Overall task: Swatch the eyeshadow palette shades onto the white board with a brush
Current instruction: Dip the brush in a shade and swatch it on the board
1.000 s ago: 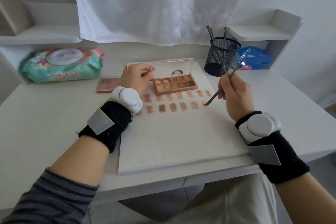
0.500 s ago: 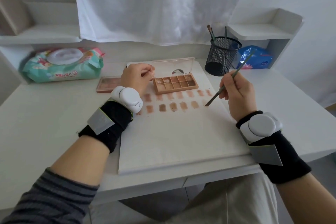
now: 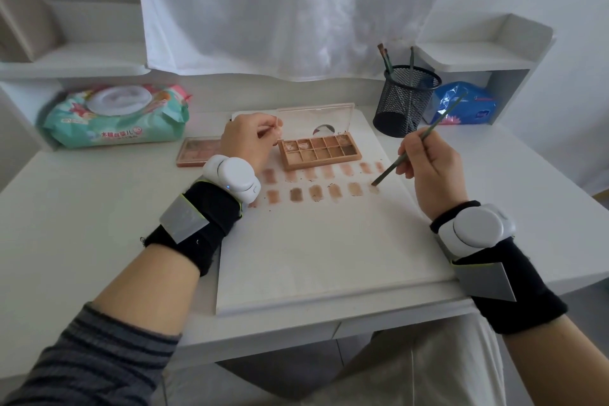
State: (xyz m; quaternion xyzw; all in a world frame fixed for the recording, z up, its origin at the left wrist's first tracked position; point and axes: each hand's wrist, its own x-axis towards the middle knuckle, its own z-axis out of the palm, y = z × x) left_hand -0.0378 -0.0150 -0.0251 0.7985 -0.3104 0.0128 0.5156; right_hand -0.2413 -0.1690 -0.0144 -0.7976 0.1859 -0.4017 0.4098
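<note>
Head cam: my right hand (image 3: 430, 163) pinches the thin brush (image 3: 418, 142) — tip touching the white board (image 3: 329, 257) at the end of the lower swatch row. My left hand (image 3: 248, 138), curled loosely w/ nothing gripped, rests just left of the open plastic eyeshadow palette (image 3: 319, 153) — rectangular, powdery brown pans.

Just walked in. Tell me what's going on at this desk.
A person is swatching eyeshadow. The right hand holds a thin brush, its tip down at the right end of the nearer swatch row on the white board, where a faint mark shows. Two rows of brownish swatches are already there. The left hand rests curled beside the open palette, which sits on the board's far part. A second palette lies to the left.
</note>
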